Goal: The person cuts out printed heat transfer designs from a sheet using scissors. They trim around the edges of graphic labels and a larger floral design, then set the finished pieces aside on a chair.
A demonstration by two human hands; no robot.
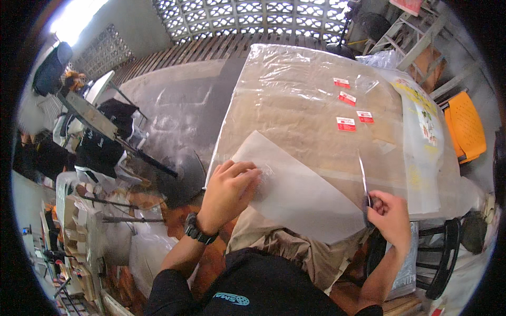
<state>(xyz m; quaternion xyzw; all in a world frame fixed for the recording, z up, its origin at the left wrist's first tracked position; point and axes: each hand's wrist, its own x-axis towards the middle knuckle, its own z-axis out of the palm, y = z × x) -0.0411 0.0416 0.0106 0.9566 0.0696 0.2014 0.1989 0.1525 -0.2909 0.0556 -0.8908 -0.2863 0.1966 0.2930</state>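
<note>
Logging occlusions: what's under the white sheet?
Past the upper edges of the white sheet, the plastic-covered tabletop shows; tan cloth shows beyond its lower edge. Whatever lies under the sheet's middle is covered and can't be seen.

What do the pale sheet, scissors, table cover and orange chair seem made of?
Pale sheet: paper or thin plastic; smooth, mostly matte, so I can't say which.
Scissors: blades probably metal, given their bright glint; dark handles perhaps plastic.
Table cover: likely glossy clear plastic film; wrinkles catch light and brown shows through.
Orange chair: probably moulded plastic, judging by its even colour and curved shape.
</note>
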